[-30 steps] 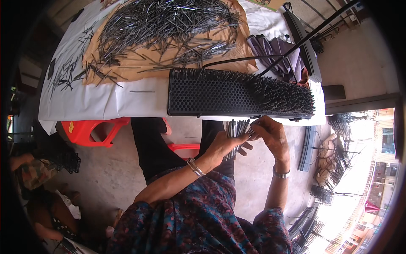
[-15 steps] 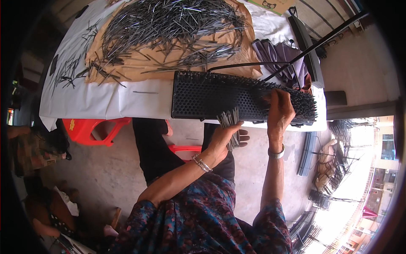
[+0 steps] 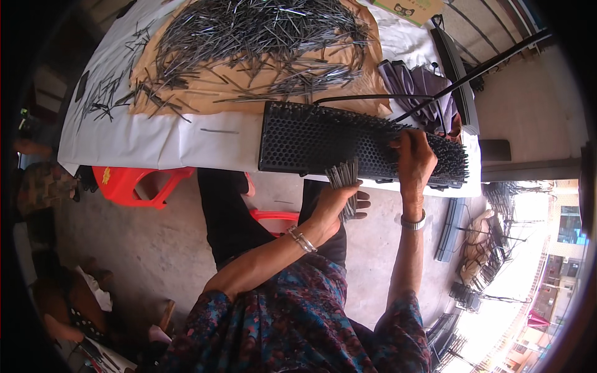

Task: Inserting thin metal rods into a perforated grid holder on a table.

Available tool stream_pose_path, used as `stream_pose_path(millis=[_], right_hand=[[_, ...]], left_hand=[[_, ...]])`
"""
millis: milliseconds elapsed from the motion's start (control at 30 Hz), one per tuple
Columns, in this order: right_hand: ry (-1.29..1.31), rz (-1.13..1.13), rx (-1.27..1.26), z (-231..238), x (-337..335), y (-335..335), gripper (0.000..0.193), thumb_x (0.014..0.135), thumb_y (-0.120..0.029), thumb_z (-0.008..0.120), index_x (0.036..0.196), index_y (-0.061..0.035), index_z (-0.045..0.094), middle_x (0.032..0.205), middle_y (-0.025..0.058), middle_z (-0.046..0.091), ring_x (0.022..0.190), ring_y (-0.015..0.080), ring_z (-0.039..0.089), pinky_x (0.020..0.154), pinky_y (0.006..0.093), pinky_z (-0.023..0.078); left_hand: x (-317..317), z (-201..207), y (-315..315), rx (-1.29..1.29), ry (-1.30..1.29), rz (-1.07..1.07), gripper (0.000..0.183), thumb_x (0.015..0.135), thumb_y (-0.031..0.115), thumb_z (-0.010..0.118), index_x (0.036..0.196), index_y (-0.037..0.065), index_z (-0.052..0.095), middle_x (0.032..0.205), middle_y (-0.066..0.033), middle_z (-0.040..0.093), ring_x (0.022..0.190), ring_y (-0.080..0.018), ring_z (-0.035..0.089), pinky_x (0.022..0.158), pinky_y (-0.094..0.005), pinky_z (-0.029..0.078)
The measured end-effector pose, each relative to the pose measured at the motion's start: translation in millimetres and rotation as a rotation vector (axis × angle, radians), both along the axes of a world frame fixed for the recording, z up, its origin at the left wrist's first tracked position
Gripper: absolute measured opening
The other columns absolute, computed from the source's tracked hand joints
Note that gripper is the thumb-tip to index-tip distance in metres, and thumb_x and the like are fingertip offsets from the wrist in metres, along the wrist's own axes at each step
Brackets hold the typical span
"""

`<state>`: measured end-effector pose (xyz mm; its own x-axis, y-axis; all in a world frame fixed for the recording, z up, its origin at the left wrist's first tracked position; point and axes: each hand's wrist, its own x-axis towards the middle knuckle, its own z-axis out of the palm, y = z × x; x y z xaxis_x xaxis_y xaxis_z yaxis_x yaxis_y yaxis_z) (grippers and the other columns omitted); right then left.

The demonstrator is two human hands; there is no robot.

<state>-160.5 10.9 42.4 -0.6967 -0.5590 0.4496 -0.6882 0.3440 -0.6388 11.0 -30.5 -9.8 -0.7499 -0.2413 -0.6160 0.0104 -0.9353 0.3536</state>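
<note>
A bundle of thin grey metal rods [image 3: 342, 176] is gripped in my left hand [image 3: 334, 204], just below the near edge of a black perforated rack [image 3: 311, 142]. Rows of holes show bare across the rack's left and middle, while rods stand upright in its right end. Over that right part, my right hand [image 3: 416, 163] is closed with thumb and fingertips pinched together at the holes. What lies between those fingertips is too small to make out.
A large heap of loose rods [image 3: 261, 37] lies on brown paper [image 3: 217, 99] over a white-covered table [image 3: 168, 146]. Behind the rack are a folded purple-grey umbrella [image 3: 429, 87] and a black bar [image 3: 491, 65]. A red stool [image 3: 130, 186] stands below the table's left edge.
The view has shifted slightly, so the table and rack appear a little further right. Both hands keep nearly the same places at the rack, the left still holding the rods.
</note>
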Motion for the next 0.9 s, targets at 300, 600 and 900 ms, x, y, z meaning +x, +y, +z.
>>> stream_pose_path(millis=[300, 600, 900], right_hand=[[-0.036, 0.104, 0.053, 7.7, -5.4, -10.4, 0.007, 0.090, -0.004, 0.059, 0.091, 0.0014, 0.063, 0.074, 0.0121, 0.067, 0.064, 0.0177, 0.070, 0.055, 0.0271, 0.049], [-0.077, 0.100, 0.077, 3.8, -12.6, -16.6, 0.008, 0.090, -0.008, 0.060, 0.089, 0.0000, 0.064, 0.068, 0.0125, 0.067, 0.064, 0.0209, 0.070, 0.056, 0.0302, 0.050], [0.068, 0.129, 0.174, 4.6, -12.0, -15.8, 0.008, 0.090, -0.010, 0.060, 0.088, -0.0031, 0.064, 0.065, 0.0111, 0.066, 0.061, 0.0257, 0.068, 0.057, 0.0340, 0.050]], left_hand=[[2.1, -13.2, 3.8, -0.077, 0.014, -0.020, 0.016, 0.092, 0.019, 0.063, 0.101, 0.006, 0.065, 0.076, -0.0078, 0.067, 0.060, -0.0146, 0.060, 0.050, -0.0273, 0.047], [5.2, -12.7, 7.0, -0.080, 0.026, -0.042, 0.017, 0.093, 0.020, 0.063, 0.105, 0.007, 0.063, 0.078, -0.0075, 0.067, 0.060, -0.0115, 0.058, 0.050, -0.0258, 0.044], [8.4, -9.1, 7.3, -0.078, 0.038, -0.040, 0.019, 0.092, 0.021, 0.064, 0.105, 0.008, 0.062, 0.083, -0.0092, 0.070, 0.066, -0.0124, 0.062, 0.052, -0.0258, 0.045]])
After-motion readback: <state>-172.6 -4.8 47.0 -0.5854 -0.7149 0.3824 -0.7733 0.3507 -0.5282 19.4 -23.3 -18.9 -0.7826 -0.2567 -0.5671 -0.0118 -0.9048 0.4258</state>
